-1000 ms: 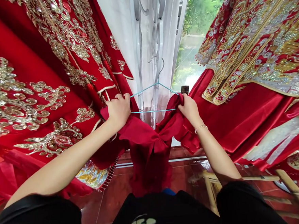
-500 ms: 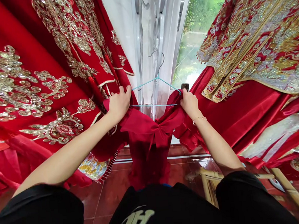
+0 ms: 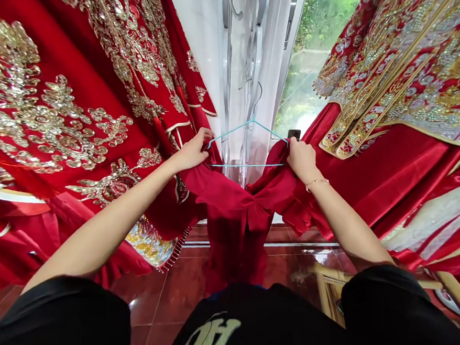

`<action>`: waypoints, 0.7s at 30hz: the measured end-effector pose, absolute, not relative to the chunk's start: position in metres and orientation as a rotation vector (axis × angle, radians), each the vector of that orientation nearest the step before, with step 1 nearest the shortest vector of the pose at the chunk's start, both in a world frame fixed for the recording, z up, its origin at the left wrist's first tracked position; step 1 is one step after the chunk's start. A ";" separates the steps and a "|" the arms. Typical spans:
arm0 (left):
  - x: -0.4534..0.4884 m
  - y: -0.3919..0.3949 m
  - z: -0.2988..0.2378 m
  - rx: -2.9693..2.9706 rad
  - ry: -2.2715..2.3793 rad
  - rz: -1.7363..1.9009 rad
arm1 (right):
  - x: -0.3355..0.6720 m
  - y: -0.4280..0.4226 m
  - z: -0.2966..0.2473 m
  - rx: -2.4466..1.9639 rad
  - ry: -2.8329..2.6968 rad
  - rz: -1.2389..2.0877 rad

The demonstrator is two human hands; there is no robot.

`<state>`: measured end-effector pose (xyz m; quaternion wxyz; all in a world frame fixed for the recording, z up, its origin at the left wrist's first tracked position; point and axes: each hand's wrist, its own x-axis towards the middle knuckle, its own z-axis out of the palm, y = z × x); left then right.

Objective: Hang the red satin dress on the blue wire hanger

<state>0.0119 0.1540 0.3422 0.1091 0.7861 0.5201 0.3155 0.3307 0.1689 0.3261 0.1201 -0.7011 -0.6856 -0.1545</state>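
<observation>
In front of me hangs a dark red dress [image 3: 231,193] with a bow at its chest, on a thin light-blue wire hanger [image 3: 233,131]. My left hand [image 3: 193,151] is at the hanger's left end, its fingers closed on the dress's shoulder there. At the opposite end my right hand [image 3: 302,159], with a bracelet on the wrist, grips the other shoulder of the dress along with the hanger's corner. The hanger's hook stands free above, hooked on nothing that I can see. The lower part of the dress falls towards the tiled floor.
Red gowns with gold sequins [image 3: 112,125] hang close on the left. A beaded red jacket [image 3: 389,77] hangs on the right. Ahead are a metal rack [image 3: 260,49], a white curtain and a window [image 3: 311,46]. A bamboo frame [image 3: 325,297] stands at lower right.
The view has shifted slightly left, so everything sits further right. My left hand's fingers have moved at the hanger's left end, which now shows. My right hand keeps its grip.
</observation>
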 end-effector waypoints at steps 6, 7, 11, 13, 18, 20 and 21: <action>-0.005 0.163 0.350 2.389 1.299 0.842 | 0.332 0.166 0.327 -2.019 -2.031 -0.486; -0.002 0.162 0.350 2.413 1.373 0.811 | 0.332 0.165 0.327 -2.021 -2.028 -0.479; 0.025 0.146 0.350 2.505 2.023 0.740 | 0.329 0.159 0.327 -2.062 -1.968 -0.438; 0.039 0.135 0.349 2.497 2.295 0.754 | 0.326 0.157 0.328 -2.075 -1.937 -0.452; 0.050 0.123 0.337 2.294 2.485 0.495 | 0.326 0.163 0.334 -2.082 -2.008 -0.478; 0.046 0.128 0.333 2.273 2.466 0.450 | 0.327 0.168 0.334 -2.064 -2.017 -0.468; 0.044 0.133 0.331 2.275 2.451 0.453 | 0.327 0.170 0.334 -2.048 -2.016 -0.472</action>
